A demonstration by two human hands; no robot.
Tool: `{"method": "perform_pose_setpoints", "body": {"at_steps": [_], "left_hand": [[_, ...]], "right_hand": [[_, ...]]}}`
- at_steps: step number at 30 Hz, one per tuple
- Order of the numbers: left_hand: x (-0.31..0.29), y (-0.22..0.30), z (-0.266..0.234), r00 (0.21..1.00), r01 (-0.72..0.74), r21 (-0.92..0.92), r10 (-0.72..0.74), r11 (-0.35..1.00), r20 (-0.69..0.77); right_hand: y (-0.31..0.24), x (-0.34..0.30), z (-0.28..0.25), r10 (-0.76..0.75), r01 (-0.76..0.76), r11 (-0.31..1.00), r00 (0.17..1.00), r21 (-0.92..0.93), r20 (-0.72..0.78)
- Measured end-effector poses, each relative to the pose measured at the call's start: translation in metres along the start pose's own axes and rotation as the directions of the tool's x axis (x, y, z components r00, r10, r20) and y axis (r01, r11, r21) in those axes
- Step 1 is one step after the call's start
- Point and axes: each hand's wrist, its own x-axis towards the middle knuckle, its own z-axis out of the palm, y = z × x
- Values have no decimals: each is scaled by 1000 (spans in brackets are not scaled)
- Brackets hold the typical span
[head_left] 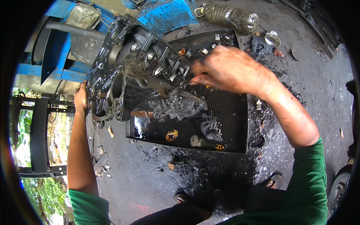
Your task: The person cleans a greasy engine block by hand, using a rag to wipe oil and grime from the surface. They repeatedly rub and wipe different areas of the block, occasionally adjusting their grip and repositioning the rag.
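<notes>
A greasy dark engine block (140, 78) stands tilted over a black metal tray (232, 127). Along its upper side shine several silvery curved bearing seats. My left hand (80, 98) grips the block's left edge, its fingertips partly hidden behind the casting. At the block's right side, my right hand (227, 69) is closed in a pinch, slightly blurred. From its fingers a thin dark rod (182, 85) reaches toward the block; its kind is unclear. In the tray lie a grey rag (211, 127), a brush (196, 141), a crumpled yellow-brown scrap (172, 135) and loose bearing shells (203, 51).
Behind the tray stand a blue container (165, 17) and a large, dirty plastic bottle (231, 17) on its side. A metal ring (272, 39) and dark rag (259, 45) lie on the oil-stained floor (135, 172). Blue machinery (60, 56) rises at left; a wheel (340, 187) is at right.
</notes>
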Motion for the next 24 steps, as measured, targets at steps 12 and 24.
{"method": "perform_pose_setpoints", "body": {"at_steps": [12, 24], "left_hand": [[24, -22, -7, 996, -23, -114, 32, 993, 81], [33, -26, -6, 998, -53, 104, 55, 993, -12]], "right_hand": [[10, 5, 33, -61, 92, 951, 992, 294, -112], [10, 4, 13, -81, 71, 955, 996, 288, 25]]}}
